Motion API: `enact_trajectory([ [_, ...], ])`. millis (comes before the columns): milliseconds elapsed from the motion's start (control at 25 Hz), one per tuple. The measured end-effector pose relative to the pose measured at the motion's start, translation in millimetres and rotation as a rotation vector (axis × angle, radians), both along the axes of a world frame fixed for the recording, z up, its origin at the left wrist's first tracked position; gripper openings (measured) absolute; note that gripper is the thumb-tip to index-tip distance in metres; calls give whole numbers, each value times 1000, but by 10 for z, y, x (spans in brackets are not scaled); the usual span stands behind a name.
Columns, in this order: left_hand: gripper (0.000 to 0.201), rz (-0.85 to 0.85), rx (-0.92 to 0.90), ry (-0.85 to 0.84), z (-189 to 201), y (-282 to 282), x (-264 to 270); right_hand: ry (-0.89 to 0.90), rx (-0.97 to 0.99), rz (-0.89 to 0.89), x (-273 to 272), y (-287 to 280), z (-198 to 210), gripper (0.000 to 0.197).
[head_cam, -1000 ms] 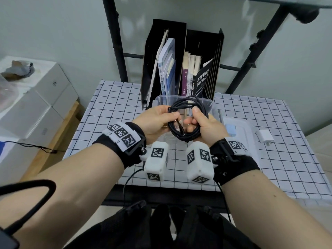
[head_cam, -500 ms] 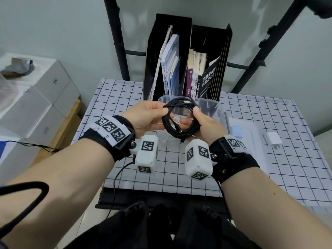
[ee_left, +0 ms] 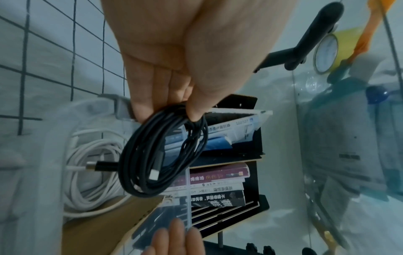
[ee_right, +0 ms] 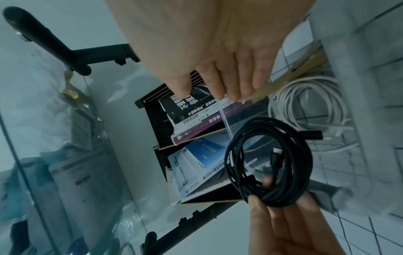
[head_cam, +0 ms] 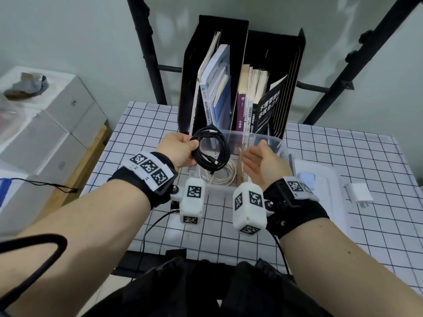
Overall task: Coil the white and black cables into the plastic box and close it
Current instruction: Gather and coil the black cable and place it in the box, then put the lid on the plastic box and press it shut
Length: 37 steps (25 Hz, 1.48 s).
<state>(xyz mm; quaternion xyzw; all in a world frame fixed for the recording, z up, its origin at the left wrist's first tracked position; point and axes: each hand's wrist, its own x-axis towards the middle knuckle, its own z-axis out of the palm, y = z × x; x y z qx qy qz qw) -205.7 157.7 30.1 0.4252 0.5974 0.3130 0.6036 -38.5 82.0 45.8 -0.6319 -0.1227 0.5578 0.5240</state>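
Observation:
My left hand (head_cam: 190, 145) pinches the coiled black cable (head_cam: 211, 150) between thumb and fingers, and the coil hangs upright over the left part of the clear plastic box (head_cam: 278, 141). In the left wrist view the black cable (ee_left: 161, 155) dangles below my left hand (ee_left: 172, 112), both plugs showing. A coiled white cable (head_cam: 220, 176) lies on the box floor under it, seen as the white cable (ee_left: 91, 172) and the white cable (ee_right: 309, 103). My right hand (head_cam: 256, 154) is open, palm facing left, beside the coil and apart from it. The box lid (head_cam: 320, 186) lies flat to the right.
A tan cardboard divider (head_cam: 241, 167) stands inside the box. A black file holder (head_cam: 272, 65) with books stands right behind the box. A white charger plug (head_cam: 358, 194) lies on the checked tablecloth (head_cam: 148, 124) at right. White cartons (head_cam: 45, 124) sit off the table's left side.
My right hand has let go of the black coil and drawn off to the right, open. My left hand now holds the coil alone, a little further left over the box.

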Motion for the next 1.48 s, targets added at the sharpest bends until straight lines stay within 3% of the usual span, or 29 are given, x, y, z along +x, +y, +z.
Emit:
enact_trajectory([
  [160, 15, -101, 102, 264, -45, 77, 129, -118, -18, 109, 106, 63, -96, 50],
  [400, 15, -482, 309, 838, 46, 179, 355, -83, -59, 83, 151, 114, -185, 50],
  [520, 20, -605, 308, 1002, 52, 237, 471, -71, -70, 81, 141, 120, -165, 49],
  [960, 24, -718, 384, 1091, 85, 323, 525, -26, -98, 70, 110, 138, -148, 50],
  [1080, 29, -774, 304, 983, 88, 331, 511, -29, -99, 58, 83, 151, -158, 51],
  [1200, 31, -788, 111, 919, 40, 239, 565, -18, -97, 53, 68, 157, -167, 51],
  [1280, 33, -825, 55, 991, 24, 198, 574, -13, -95, 51, 67, 154, -176, 50],
  [1360, 31, -932, 106, 1018, -45, 254, 579, -11, -96, 45, 69, 147, -186, 50],
  [1480, 30, -955, 108, 1005, -16, 222, 600, -13, -99, 43, 69, 142, -185, 50],
])
